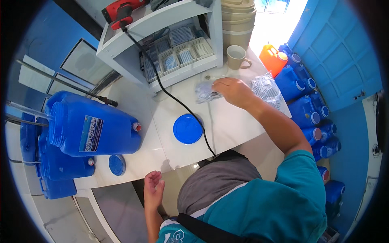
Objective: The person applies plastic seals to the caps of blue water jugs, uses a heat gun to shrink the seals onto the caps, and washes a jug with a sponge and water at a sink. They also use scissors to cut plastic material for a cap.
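My right hand reaches across the white counter and rests on a small clear plastic bag, fingers curled over its edge. A larger clear bag of small pieces lies just right of that hand. My left hand hangs open at the counter's near edge, holding nothing. A round blue lid lies on the counter between the two hands. A big blue water jug lies on its side at the left, with a smaller blue cap in front of it.
A white shelf unit with small mesh trays stands at the back, a red power tool on top, its black cord trailing across the counter. A beige mug and stacked beige buckets stand nearby. Several blue jugs and an orange one sit at right.
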Motion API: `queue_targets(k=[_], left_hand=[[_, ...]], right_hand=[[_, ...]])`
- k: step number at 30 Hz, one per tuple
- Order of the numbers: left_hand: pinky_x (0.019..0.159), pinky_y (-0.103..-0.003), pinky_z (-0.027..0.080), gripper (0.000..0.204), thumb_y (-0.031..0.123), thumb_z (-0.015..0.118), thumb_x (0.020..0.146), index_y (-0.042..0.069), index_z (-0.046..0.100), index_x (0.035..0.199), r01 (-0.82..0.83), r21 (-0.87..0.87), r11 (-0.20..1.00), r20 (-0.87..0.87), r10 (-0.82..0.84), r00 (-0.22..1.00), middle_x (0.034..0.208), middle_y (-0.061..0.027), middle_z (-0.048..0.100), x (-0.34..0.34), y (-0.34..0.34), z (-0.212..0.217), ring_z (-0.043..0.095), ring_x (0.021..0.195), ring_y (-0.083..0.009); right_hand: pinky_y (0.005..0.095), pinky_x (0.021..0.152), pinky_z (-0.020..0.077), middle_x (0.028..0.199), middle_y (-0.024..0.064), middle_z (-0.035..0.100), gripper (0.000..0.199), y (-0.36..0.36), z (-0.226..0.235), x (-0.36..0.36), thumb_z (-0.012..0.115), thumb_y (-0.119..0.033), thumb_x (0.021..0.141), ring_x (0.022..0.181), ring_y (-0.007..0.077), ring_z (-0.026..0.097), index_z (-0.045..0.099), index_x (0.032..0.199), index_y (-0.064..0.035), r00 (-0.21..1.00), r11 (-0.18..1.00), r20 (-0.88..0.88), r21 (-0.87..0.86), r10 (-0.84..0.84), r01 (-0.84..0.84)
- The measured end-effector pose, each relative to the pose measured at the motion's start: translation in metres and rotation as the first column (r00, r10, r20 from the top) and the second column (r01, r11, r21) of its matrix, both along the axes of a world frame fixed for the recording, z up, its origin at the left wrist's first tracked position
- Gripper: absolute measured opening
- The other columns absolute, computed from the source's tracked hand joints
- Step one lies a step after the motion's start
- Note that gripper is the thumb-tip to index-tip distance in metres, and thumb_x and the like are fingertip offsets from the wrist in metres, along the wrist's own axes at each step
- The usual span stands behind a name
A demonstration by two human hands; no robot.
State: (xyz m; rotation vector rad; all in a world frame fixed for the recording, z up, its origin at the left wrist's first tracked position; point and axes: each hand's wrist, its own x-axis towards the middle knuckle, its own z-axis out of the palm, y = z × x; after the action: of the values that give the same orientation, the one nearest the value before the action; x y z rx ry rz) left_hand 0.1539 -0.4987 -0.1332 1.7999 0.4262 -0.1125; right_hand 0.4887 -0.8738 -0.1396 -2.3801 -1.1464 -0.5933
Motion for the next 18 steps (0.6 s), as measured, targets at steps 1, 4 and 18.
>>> queue_targets(k=[1, 4, 18], left_hand=[[0.108, -0.038, 0.044, 0.046, 0.004, 0.066, 0.093, -0.001, 0.045, 0.133, 0.029, 0.029, 0.999, -0.004, -0.029, 1.0, 0.133, -0.0172, 0.056, 0.01, -0.004, 0.003, 0.057, 0.124, -0.0259], [0.109, -0.039, 0.043, 0.045, 0.003, 0.065, 0.093, 0.001, 0.046, 0.134, 0.155, 0.096, 0.983, 0.002, -0.155, 0.988, 0.134, -0.0159, 0.057, 0.036, -0.015, 0.008, 0.056, 0.125, -0.0255], [0.11, -0.04, 0.043, 0.047, 0.003, 0.068, 0.091, 0.002, 0.048, 0.133, 0.376, 0.249, 0.893, 0.039, -0.397, 0.917, 0.135, -0.0141, 0.059, 0.092, -0.057, 0.013, 0.057, 0.125, -0.025]], right_hand=[[0.0367, 0.085, 0.0575, 0.108, 0.0076, 0.071, 0.023, 0.005, -0.001, 0.005, 0.064, -0.005, 0.082, 0.097, 0.0257, 0.069, 0.069, 0.104, -0.0083, 1.0, 1.0, -0.001, -0.018, 0.013, -0.013], [0.0368, 0.086, 0.0578, 0.109, 0.0059, 0.071, 0.022, 0.011, 0.004, 0.012, 0.064, -0.007, 0.082, 0.099, 0.0253, 0.069, 0.068, 0.104, -0.0089, 0.988, 0.995, 0.121, -0.042, 0.093, -0.088], [0.0362, 0.082, 0.0555, 0.097, 0.0031, 0.064, 0.015, 0.005, -0.059, -0.01, 0.061, -0.015, 0.081, 0.093, 0.0235, 0.066, 0.065, 0.096, -0.0126, 0.99, 0.969, 0.055, -0.219, 0.133, -0.118]])
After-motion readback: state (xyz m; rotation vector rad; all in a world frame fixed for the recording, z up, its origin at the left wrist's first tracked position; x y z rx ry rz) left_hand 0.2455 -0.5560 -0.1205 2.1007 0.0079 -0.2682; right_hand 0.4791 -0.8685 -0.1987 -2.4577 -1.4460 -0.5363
